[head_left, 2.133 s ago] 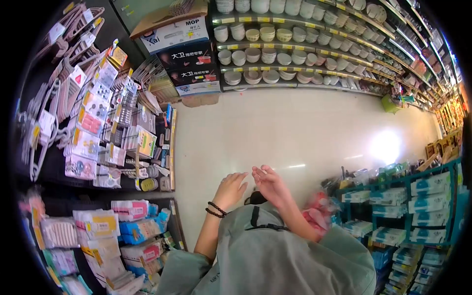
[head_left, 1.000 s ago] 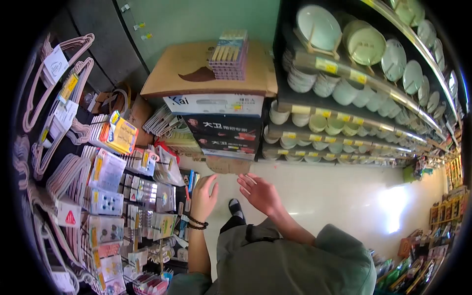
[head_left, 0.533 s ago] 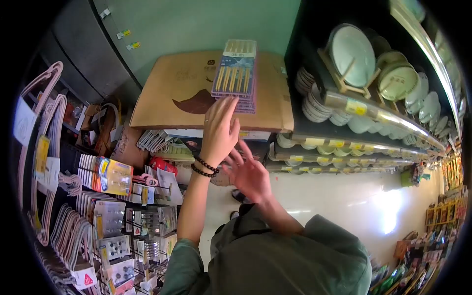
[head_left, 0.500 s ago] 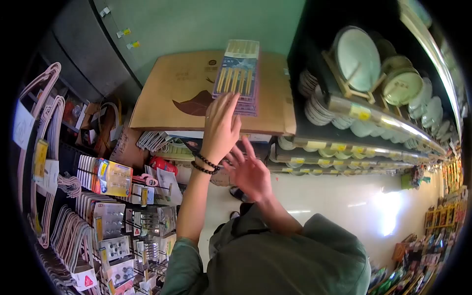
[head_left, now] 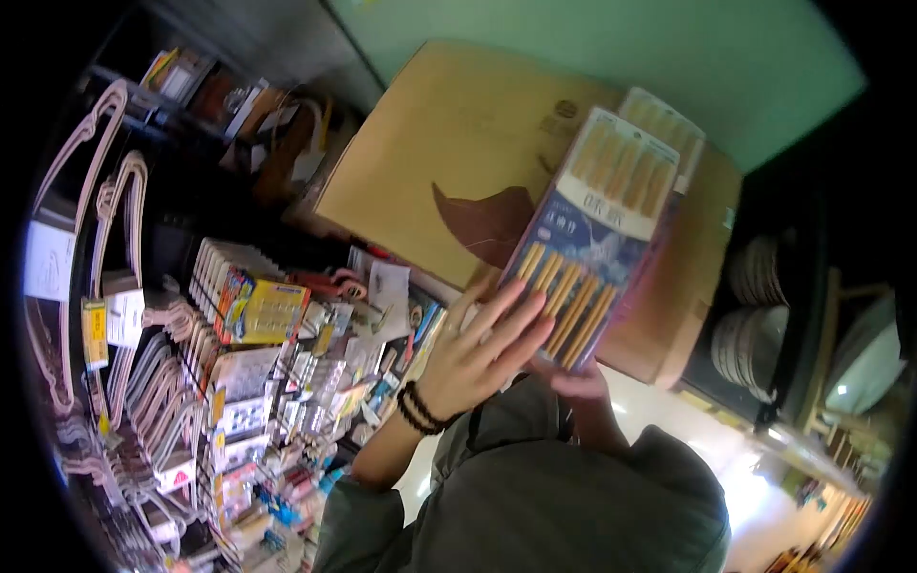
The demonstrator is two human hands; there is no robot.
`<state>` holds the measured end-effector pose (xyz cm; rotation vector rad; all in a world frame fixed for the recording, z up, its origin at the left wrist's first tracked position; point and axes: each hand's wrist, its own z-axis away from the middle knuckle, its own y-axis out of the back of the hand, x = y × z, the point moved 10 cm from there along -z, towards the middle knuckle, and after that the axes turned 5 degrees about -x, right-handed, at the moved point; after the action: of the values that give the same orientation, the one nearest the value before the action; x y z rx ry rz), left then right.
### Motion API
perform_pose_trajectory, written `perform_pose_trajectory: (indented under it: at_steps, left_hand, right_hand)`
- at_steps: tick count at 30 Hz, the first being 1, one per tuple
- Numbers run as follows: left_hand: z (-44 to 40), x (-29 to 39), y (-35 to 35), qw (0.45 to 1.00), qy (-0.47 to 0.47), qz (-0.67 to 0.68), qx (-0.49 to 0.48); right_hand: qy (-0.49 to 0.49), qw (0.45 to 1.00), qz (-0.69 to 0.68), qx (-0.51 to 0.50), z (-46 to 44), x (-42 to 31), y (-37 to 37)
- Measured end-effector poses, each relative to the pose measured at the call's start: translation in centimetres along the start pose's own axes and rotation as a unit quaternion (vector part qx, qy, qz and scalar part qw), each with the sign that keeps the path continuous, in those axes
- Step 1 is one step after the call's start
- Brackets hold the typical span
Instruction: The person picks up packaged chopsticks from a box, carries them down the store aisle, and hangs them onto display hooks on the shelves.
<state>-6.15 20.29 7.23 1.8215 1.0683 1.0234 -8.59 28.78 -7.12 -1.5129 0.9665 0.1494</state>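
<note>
A flat pack of chopsticks [head_left: 597, 229], blue and white with a clear window, lies at a slant above the big cardboard box. My left hand [head_left: 482, 353], with a dark bead bracelet at the wrist, rests its outstretched fingers on the pack's lower left part. At the pack's near end is my right hand [head_left: 578, 384], partly hidden beneath it and holding that end. Behind the pack's far end another similar pack [head_left: 666, 119] shows on the box. How many lie under it is hidden.
The brown cardboard box [head_left: 411, 143] bears a dark leaf-shaped mark. Hangers [head_left: 124, 201] and carded goods [head_left: 263, 310] hang on the left rack. Stacked bowls [head_left: 750, 349] and a large plate [head_left: 864, 358] stand on dark shelves at right. A green wall [head_left: 611, 38] rises behind.
The view has turned and come closer to the box. My right hand has moved from beside my left wrist to under the pack's near end. The top pack has shifted toward me off the stack.
</note>
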Motion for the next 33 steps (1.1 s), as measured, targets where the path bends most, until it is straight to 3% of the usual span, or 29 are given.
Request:
perform_pose_trajectory:
  at_steps: [1,2,4,6,7,11,14,15,16,18,20,22,23,24,25,27,30,31,33]
  left_hand:
    - [1.7,-0.1,0.0,1.0,0.014,-0.001,-0.001]
    - [3.6,-0.3,0.1,0.999,0.032,-0.008,-0.002]
    - [6.9,-0.7,1.2,0.994,0.108,0.006,0.004]
    - [10.6,-0.8,2.3,0.982,0.181,0.05,0.035]
    - [12.2,-0.7,3.1,0.971,0.226,0.063,0.042]
    - [19.2,1.1,4.7,0.943,0.316,0.074,0.076]
    - [25.6,4.6,6.8,0.911,0.384,0.052,0.143]
    - [27.7,6.0,7.4,0.899,0.401,0.049,0.17]
    - [30.1,7.6,7.9,0.882,0.425,0.047,0.198]
    - [35.0,10.1,8.6,0.847,0.461,0.033,0.263]
    - [39.8,14.0,9.7,0.814,0.489,-0.009,0.315]
    - [44.4,18.3,10.1,0.776,0.525,-0.05,0.345]
    - [47.1,20.3,9.4,0.757,0.535,-0.051,0.372]
    - [49.5,22.4,9.4,0.709,0.574,-0.043,0.408]
    - [51.6,24.3,9.3,0.66,0.606,-0.036,0.443]
    - [55.7,28.0,7.7,0.586,0.65,-0.025,0.483]
    - [59.6,32.9,7.1,0.482,0.603,-0.012,0.635]
    - [60.7,34.4,6.2,0.454,0.589,-0.004,0.668]
    - [64.3,38.3,0.2,0.354,0.474,0.03,0.806]
  right_hand:
    - [-0.033,0.993,0.069,-0.092,-0.8,-0.2,-1.1]
    - [-0.05,0.985,0.137,-0.091,-1.1,0.5,-1.5]
    - [-0.229,0.971,0.058,-0.018,-0.6,3.8,-3.1]
    - [-0.089,0.944,0.27,-0.166,-0.2,5.6,-4.8]
    - [-0.012,0.901,0.377,-0.214,1.2,7.4,-5.1]
    - [-0.144,0.938,0.204,-0.24,2.4,11.8,-8.6]
    - [-0.284,0.913,0.135,-0.26,7.0,18.2,-8.9]
    - [-0.222,0.876,0.259,-0.341,7.2,18.2,-10.9]
    - [-0.132,0.791,0.389,-0.452,7.6,18.1,-15.0]
    - [0.162,0.553,0.591,-0.564,9.1,17.4,-22.6]
    - [0.141,0.624,0.494,-0.59,10.8,19.1,-27.5]
    - [0.131,0.641,0.418,-0.631,14.0,21.9,-29.7]
    - [0.027,0.66,0.37,-0.654,15.3,24.0,-30.5]
    - [-0.078,0.675,0.323,-0.659,16.6,26.1,-31.1]
    - [-0.28,0.664,0.262,-0.642,18.3,29.1,-31.0]
    - [-0.532,0.509,0.261,-0.624,23.5,33.8,-29.3]
    - [-0.381,0.438,0.252,-0.774,28.2,37.1,-33.3]
    - [-0.362,0.443,0.283,-0.77,28.6,38.3,-34.7]
    - [-0.237,0.407,0.237,-0.85,30.8,38.5,-39.8]
